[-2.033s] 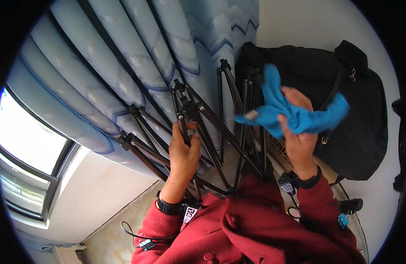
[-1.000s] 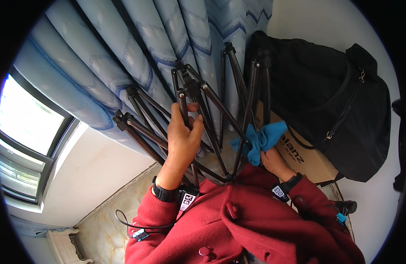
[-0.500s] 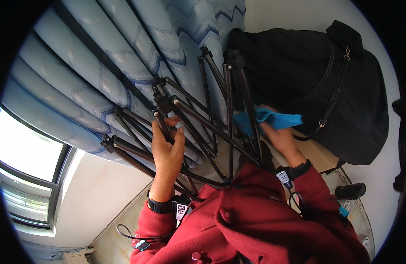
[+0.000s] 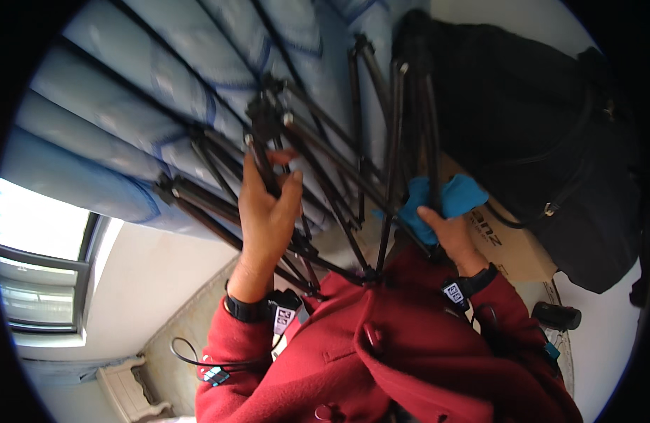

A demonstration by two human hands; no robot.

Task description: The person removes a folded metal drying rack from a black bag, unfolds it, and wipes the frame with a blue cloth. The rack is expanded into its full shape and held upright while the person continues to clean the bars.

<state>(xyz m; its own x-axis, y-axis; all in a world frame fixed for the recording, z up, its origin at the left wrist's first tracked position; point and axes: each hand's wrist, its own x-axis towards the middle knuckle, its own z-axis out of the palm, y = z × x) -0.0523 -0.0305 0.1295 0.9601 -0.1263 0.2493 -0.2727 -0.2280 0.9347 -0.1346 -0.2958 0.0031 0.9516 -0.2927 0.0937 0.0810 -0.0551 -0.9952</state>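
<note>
In front of me stands a folding frame (image 4: 393, 162) of dark metal tubes with jointed, crossing legs, partly spread. My left hand (image 4: 265, 204) is wrapped round one of its tubes just below a joint, on the left side. On the right, my right hand (image 4: 453, 236) holds a blue cloth (image 4: 462, 196) against another tube, thumb on top; its other fingers are mostly hidden by the cloth. The lower ends of the frame are near my red coat, and some are hidden behind it.
Behind the frame hangs a blue patterned curtain (image 4: 156, 92). A large black bag (image 4: 501, 106) with straps leans at the right, over a cardboard box (image 4: 522, 261). A black cylindrical object (image 4: 557, 316) lies on the floor. At left are a window (image 4: 43, 233) and pale furniture (image 4: 124, 388).
My right hand has moved down with the cloth, which now lies against the right tube. The view has shifted, showing more of the box. My left hand keeps its hold.
</note>
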